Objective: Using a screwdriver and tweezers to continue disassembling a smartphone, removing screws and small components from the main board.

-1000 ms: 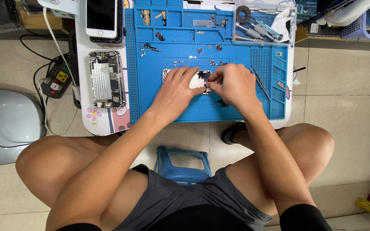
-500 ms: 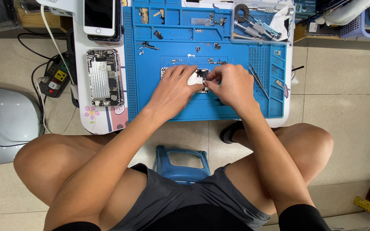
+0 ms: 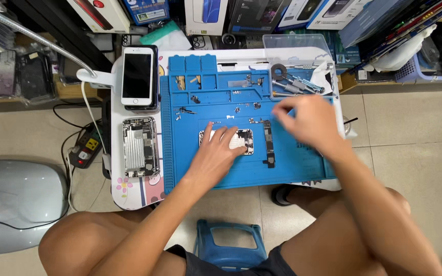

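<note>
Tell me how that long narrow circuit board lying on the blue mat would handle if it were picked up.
The circuit board looks thin and flat, so probably light and stiff rather than floppy. Its long narrow shape and exposed parts suggest it is fragile and could crack if bent. Lying flat on the blue mat, it seems unlikely to roll, though awkward to lift by its edges.

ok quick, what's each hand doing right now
Left hand: open, fingers resting flat on the opened phone body.
Right hand: blurred; cannot tell if it holds anything.
</note>
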